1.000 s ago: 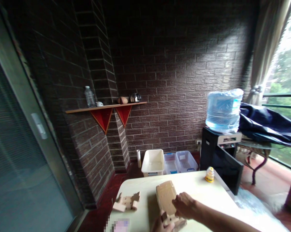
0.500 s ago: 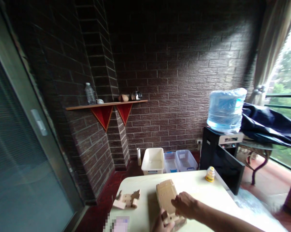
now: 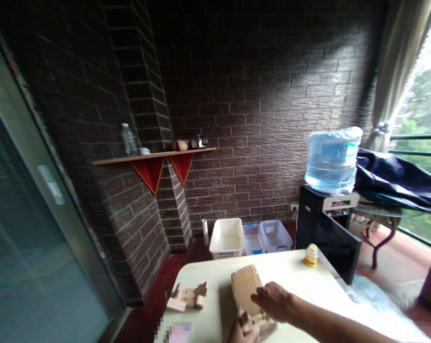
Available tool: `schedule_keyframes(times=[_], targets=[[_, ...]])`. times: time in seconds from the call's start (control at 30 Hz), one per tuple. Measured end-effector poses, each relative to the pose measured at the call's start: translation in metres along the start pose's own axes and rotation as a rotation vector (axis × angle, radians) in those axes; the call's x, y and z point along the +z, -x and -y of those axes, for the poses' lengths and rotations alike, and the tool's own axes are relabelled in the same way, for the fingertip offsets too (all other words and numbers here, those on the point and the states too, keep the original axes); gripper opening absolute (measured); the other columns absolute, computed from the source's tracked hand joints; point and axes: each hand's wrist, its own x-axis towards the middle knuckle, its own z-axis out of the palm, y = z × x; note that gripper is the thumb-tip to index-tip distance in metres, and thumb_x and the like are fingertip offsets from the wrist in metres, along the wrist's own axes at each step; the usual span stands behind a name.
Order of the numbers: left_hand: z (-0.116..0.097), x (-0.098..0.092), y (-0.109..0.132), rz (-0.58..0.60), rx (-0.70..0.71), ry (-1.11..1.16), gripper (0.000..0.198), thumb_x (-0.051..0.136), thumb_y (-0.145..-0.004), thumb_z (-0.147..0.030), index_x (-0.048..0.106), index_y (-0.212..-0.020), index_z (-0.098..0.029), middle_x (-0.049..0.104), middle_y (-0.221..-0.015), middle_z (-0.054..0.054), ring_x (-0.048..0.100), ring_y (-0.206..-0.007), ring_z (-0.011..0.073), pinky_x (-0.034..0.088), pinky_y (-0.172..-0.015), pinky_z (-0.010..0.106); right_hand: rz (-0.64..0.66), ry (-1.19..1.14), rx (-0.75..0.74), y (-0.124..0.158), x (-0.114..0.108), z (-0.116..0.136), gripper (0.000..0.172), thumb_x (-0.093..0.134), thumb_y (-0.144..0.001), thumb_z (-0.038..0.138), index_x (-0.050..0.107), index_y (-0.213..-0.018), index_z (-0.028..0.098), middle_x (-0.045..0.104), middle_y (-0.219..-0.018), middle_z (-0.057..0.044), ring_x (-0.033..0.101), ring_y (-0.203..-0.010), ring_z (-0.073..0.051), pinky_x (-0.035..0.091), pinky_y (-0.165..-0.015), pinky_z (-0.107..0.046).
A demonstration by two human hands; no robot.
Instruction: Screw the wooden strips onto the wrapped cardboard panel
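A brown cardboard box (image 3: pixel 244 281) lies on the pale table. At its near end my left hand (image 3: pixel 241 332) is closed on a light wooden block piece (image 3: pixel 250 322), fingers around its near side. Just above that piece my right hand (image 3: pixel 273 301) is closed in a fist-like grip. A small yellow bit shows beneath the right fingers, but what they hold is mostly hidden. To the left rests another wooden assembly (image 3: pixel 189 296) with holes and upright parts, touched by neither hand.
A small clear bottle with a yellow base (image 3: pixel 311 257) stands at the table's (image 3: pixel 290 271) far right. Beyond the table are a white bin (image 3: pixel 226 237) and two clear bins (image 3: pixel 275 237). A water dispenser (image 3: pixel 313 233) stands right; a pinkish blurred item (image 3: pixel 179 332) lies front left.
The view has shifted slightly. My right hand has turned a little over the wooden piece, and a yellow bit now shows below its fingers. My left hand keeps its hold.
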Motion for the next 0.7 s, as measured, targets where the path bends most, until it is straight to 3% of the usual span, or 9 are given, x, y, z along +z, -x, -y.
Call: schedule_keyframes(times=[0.1, 0.23, 0.43, 0.6, 0.7], targets=[[-0.002, 0.001, 0.001, 0.021, -0.031, -0.005, 0.047, 0.074, -0.075, -0.035, 0.064, -0.12, -0.024, 0.075, -0.115, 0.008, 0.072, -0.1, 0.0244, 0.058, -0.088, 0.032, -0.205, 0.077, 0.077, 0.007, 0.025, 0.006, 0.014, 0.067, -0.087, 0.025, 0.062, -0.099, 0.022, 0.072, -0.083, -0.005, 0.067, -0.068, -0.023, 0.045, -0.059, -0.033], [-0.007, 0.002, 0.003, 0.05, -0.07, -0.023, 0.052, 0.074, -0.075, -0.036, 0.062, -0.124, -0.022, 0.072, -0.122, 0.01, 0.073, -0.09, 0.0223, 0.06, -0.079, 0.03, -0.224, 0.093, 0.128, 0.005, 0.041, 0.008, 0.031, 0.075, -0.08, 0.042, 0.061, -0.098, 0.02, 0.071, -0.075, -0.006, 0.065, -0.064, -0.024, 0.045, -0.059, -0.034], [-0.012, -0.001, 0.007, -0.009, -0.037, -0.015, 0.047, 0.078, -0.071, -0.04, 0.067, -0.113, -0.023, 0.074, -0.114, 0.007, 0.071, -0.102, 0.0242, 0.058, -0.087, 0.029, -0.153, 0.06, 0.094, 0.003, 0.025, 0.001, 0.026, 0.073, -0.079, 0.033, 0.062, -0.101, 0.023, 0.072, -0.078, -0.003, 0.065, -0.064, -0.023, 0.042, -0.057, -0.033], [-0.017, -0.001, 0.008, 0.045, -0.047, -0.037, 0.041, 0.077, -0.074, -0.04, 0.065, -0.109, -0.022, 0.073, -0.105, 0.006, 0.071, -0.085, 0.02, 0.057, -0.074, 0.028, -0.228, 0.03, 0.074, 0.01, 0.014, 0.002, 0.01, 0.059, -0.089, 0.02, 0.061, -0.097, 0.025, 0.072, -0.081, -0.001, 0.065, -0.067, -0.02, 0.042, -0.06, -0.031], [-0.019, 0.0, 0.008, 0.065, -0.058, -0.056, 0.044, 0.077, -0.074, -0.041, 0.064, -0.112, -0.022, 0.073, -0.108, 0.006, 0.069, -0.081, 0.0192, 0.056, -0.07, 0.028, -0.138, -0.025, 0.114, 0.009, 0.013, 0.001, 0.009, 0.062, -0.086, 0.018, 0.062, -0.093, 0.023, 0.073, -0.076, -0.002, 0.065, -0.063, -0.02, 0.043, -0.058, -0.03]])
